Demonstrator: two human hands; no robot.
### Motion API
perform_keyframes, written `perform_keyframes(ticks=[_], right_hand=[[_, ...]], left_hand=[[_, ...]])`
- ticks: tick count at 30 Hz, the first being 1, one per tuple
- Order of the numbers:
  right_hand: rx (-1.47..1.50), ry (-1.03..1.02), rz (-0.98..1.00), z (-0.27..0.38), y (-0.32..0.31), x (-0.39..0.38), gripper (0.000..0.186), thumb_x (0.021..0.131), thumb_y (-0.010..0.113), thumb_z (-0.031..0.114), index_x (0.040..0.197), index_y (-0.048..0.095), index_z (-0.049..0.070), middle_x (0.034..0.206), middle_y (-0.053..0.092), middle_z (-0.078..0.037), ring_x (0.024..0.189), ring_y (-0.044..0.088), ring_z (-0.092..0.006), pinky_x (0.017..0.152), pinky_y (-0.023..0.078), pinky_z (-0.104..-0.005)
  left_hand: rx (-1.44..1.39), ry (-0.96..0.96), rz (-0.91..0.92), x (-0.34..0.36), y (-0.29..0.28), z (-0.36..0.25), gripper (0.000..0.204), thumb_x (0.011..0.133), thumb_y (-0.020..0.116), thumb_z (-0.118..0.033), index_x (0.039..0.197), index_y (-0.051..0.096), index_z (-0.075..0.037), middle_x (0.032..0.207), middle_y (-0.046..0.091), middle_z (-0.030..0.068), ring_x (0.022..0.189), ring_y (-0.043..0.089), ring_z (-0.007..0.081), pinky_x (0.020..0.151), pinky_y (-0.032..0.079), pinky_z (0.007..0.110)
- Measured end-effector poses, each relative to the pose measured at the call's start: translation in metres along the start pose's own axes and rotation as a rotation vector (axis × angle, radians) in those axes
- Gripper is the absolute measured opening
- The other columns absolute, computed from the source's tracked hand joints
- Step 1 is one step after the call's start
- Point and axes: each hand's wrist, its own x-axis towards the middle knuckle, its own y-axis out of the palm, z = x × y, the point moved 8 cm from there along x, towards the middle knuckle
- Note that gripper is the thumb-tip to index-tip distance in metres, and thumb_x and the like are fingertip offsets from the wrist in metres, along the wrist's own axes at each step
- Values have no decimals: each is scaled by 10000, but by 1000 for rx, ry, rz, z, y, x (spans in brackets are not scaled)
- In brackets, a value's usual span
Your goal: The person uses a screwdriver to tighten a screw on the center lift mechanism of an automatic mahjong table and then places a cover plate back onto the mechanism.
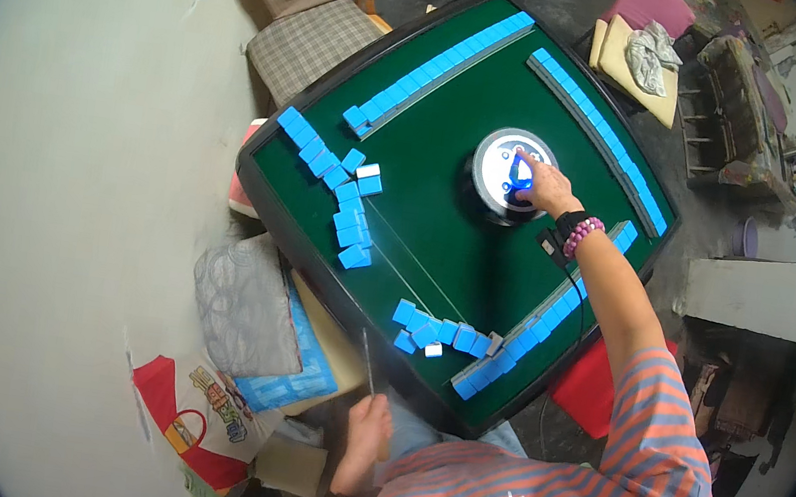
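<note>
A round white-topped console [500,200] with a dark rim stands raised in the middle of the green mahjong table [431,223]. My right hand [549,188] reaches over it from the right, index finger and thumb apart and touching its top. A bright blue glossy patch [520,174] shows between those fingers; whether it is a part or a light, I cannot tell. Low in front of the table's near left edge, my left hand [368,428] is closed round a thin dark rod [368,365] that points up toward the edge. The rod's lower end is hidden in the fist.
Blue-backed mahjong tiles [443,61] line the far edges, with another row [550,314] at the right. Loose tiles [351,222] lie at left and more [427,331] near me. A cable [575,277] runs below my right arm. A plaid chair [313,51] and a cushioned chair [637,74] stand behind.
</note>
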Motion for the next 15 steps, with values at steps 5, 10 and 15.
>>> perform_keyframes(ticks=[5, 10, 15], right_hand=[[-74, -6, 14, 7, -3, 3, 902, 706, 845, 189, 1480, 383, 201, 1220, 639, -198, 1160, 599, -350, 987, 475, -435], [292, -11, -224, 6, -15, -65, 752, 787, 770, 159, 1446, 411, 118, 855, 691, -146, 832, 672, -338, 767, 523, -432], [497, 85, -15, -34, 49, -146, 609, 806, 749, 127, 1356, 507, 25, 776, 668, -145, 695, 654, -228, 632, 513, -367]], left_hand=[[34, 50, 17, -11, 17, 16, 291, 1014, 524, -202, 758, 479, -73, 576, 434, -13, 463, 408, 91, 432, 362, 274], [-61, 101, -61, -25, 1, 18, 278, 1005, 546, -206, 765, 490, -79, 563, 429, -17, 449, 399, 82, 415, 348, 263], [-42, 71, -80, -30, -4, 34, 317, 1035, 516, -248, 777, 472, -69, 577, 371, -19, 476, 386, 85, 443, 362, 260]])
